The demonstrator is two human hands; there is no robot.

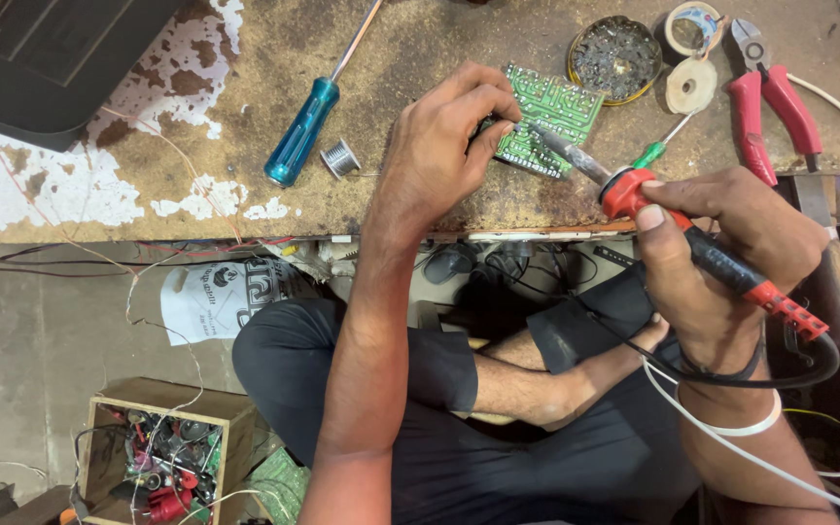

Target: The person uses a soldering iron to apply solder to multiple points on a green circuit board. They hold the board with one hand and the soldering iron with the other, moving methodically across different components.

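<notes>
While pinching something too small to tell against green circuit board (548, 117) at counter (245, 209) edge, left hand (444, 146) closed; right hand (731, 243) wrapped around red soldering iron (678, 228), tip at board. Soldering seemingly under way, completed joints unreadable; solder spool (340, 157) lying nearby.

**Both hands curled, forearms reaching forward**

The left hand (444, 146) is arching at the wrist, its fingertips (498, 124) pinching together in a tight grip. The right hand (721, 243) is wrapping closed, thumb pressing forward. Both forearms are stretching out above crossed legs.
</notes>
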